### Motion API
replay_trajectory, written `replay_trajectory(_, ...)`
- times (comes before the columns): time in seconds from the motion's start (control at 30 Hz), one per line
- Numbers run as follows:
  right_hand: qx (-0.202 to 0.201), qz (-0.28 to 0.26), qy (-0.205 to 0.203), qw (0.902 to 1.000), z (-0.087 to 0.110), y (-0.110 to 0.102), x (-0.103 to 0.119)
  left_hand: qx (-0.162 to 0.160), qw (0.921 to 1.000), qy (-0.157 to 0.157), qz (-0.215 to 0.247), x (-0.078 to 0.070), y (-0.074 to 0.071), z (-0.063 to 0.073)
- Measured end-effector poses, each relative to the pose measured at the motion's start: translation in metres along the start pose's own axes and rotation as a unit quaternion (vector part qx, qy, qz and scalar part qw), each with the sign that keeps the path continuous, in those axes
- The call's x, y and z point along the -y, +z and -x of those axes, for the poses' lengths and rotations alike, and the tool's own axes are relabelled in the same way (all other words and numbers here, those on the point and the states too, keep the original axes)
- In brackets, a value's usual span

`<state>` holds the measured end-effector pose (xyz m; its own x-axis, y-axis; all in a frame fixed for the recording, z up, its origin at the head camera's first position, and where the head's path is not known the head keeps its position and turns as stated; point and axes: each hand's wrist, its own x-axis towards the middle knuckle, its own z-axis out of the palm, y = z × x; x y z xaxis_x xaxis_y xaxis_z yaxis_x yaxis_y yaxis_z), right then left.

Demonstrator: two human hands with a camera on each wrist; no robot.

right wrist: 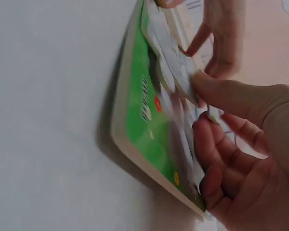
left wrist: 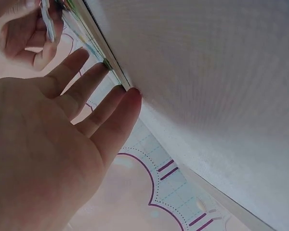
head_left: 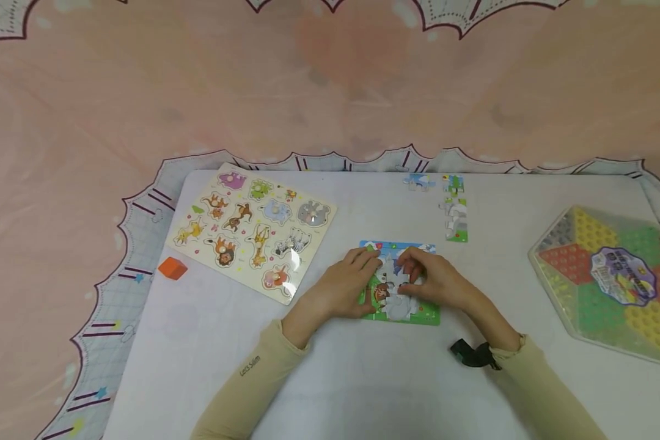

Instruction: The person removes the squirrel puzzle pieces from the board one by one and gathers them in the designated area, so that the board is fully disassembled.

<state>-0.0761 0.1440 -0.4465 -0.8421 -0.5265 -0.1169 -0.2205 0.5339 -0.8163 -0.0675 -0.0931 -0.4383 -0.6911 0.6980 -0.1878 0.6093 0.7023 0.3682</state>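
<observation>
A small jigsaw board (head_left: 431,315) with a green and blue animal picture lies on the white table, with grey and white pieces raised over its middle. My left hand (head_left: 343,284) rests along the board's left side, its fingers fairly straight and the fingertips at the board's edge in the left wrist view. Over the right half of the board, my right hand (head_left: 437,278) pinches a thin jigsaw piece (left wrist: 48,24) between thumb and fingers. In the right wrist view the right thumb (right wrist: 221,94) presses on a pale piece, and the fingers curl beneath it.
Loose jigsaw pieces (head_left: 456,220) lie behind the board. To the left are a wooden animal peg puzzle (head_left: 253,232) and an orange block (head_left: 173,268). A hexagonal game box (head_left: 605,281) stands at the right. A black strap-like object (head_left: 473,354) lies by the right wrist.
</observation>
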Motion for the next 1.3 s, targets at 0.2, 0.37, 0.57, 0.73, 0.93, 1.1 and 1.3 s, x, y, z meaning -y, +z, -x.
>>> replay_trajectory(0.2,-0.011,-0.051,-0.01,0.9986,-0.002,-0.007,-0.005,0.0,1.0,0.002,0.002,0.001,0.001,0.001)
replay_trajectory(0.37,-0.012,-0.03,-0.014,0.9994,-0.002,-0.008,-0.006,-0.007,0.9999,0.013,0.0,0.0,-0.001,0.003)
replay_trajectory(0.57,-0.035,-0.013,-0.012,0.9992,-0.003,-0.007,-0.006,0.016,0.9998,0.011,0.009,-0.003,-0.004,0.003)
replay_trajectory(0.73,-0.032,-0.012,0.003,0.9994,-0.004,-0.007,-0.005,0.053,0.9985,0.016,0.007,-0.006,-0.006,0.003)
replay_trajectory(0.93,-0.036,0.0,0.013,0.9993,-0.006,-0.006,-0.006,0.062,0.9978,0.022,-0.002,-0.008,-0.008,0.005)
replay_trajectory(1.1,-0.044,0.006,0.032,0.9985,-0.008,-0.006,-0.005,0.065,0.9977,0.017,0.002,-0.009,-0.008,0.004)
replay_trajectory(1.3,-0.048,-0.017,0.071,0.9962,-0.012,-0.004,0.0,0.064,0.9978,0.017,-0.003,-0.01,-0.006,0.003)
